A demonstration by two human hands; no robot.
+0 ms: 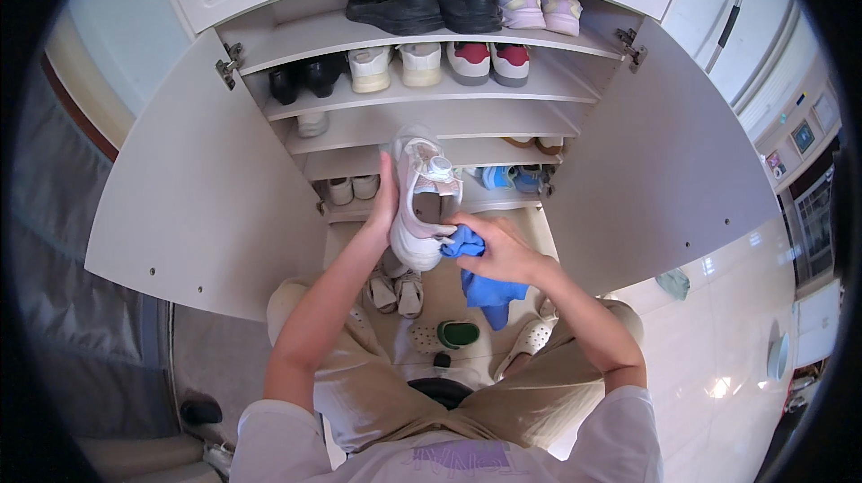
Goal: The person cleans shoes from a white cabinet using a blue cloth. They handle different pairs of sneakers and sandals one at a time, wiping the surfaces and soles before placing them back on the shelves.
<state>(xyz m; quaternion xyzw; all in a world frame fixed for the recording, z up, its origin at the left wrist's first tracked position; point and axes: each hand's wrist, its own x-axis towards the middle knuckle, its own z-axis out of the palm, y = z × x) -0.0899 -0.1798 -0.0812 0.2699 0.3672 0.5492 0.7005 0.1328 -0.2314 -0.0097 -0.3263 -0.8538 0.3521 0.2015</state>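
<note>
A white and pale pink sneaker with a round dial on its tongue is held up in front of the open shoe cabinet. Its toe points away from me. My left hand grips the shoe along its left side, the thumb side upright. In my right hand is a bunched blue cloth, pressed against the right side of the shoe's heel. The loose end of the cloth hangs below the hand. The sneaker's sole is mostly hidden from above.
Both cabinet doors, left and right, stand open beside my arms. Black shoes, pink sneakers and white sneakers sit on the shelves. Sandals and a beige clog lie on the floor between my legs.
</note>
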